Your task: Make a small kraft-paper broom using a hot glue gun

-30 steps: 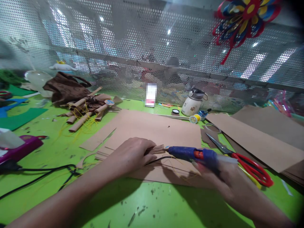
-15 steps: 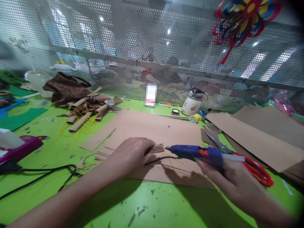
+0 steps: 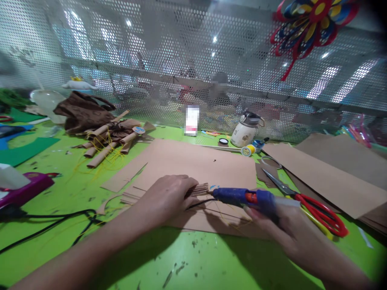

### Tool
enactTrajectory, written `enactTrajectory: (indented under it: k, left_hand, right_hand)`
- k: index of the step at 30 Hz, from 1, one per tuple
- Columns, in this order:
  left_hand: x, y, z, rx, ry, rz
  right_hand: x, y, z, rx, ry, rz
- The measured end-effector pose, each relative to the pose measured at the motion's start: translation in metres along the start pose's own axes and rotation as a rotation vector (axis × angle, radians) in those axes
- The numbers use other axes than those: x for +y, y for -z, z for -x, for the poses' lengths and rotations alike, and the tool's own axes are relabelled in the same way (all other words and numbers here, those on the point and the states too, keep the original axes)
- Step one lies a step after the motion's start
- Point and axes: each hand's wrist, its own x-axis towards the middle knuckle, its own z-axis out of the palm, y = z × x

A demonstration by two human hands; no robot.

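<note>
My left hand (image 3: 165, 196) is closed over a small bundle of folded brown paper strips (image 3: 200, 189), whose ribbed end sticks out to the right. My right hand (image 3: 286, 227) grips a blue and orange glue gun (image 3: 244, 197), its nozzle touching the end of the bundle. Both rest on a large brown cardboard sheet (image 3: 193, 161) lying on the green table (image 3: 187, 257). The gun's black cord (image 3: 54, 223) runs left across the table.
Red-handled scissors (image 3: 314, 205) lie just right of the gun. More cardboard sheets (image 3: 329, 173) are stacked at the right. Rolled paper tubes (image 3: 105, 143) and a brown bag (image 3: 81, 112) sit back left. A white jug (image 3: 244, 131), a yellow thread spool (image 3: 248, 151) and a perforated metal screen (image 3: 151, 60) stand behind.
The glue gun drew slightly away to the right half a second ago, then came back left so that its nozzle meets the bundle's end. My left hand stayed put.
</note>
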Motion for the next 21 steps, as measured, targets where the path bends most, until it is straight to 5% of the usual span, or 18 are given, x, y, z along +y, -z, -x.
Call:
enactTrajectory:
  k: [21]
  left_hand:
    - [-0.0010, -0.0050, -0.0007, 0.039, -0.009, -0.048]
  right_hand:
    - [0.0052, -0.0030, 0.0029, 0.002, -0.003, 0.009]
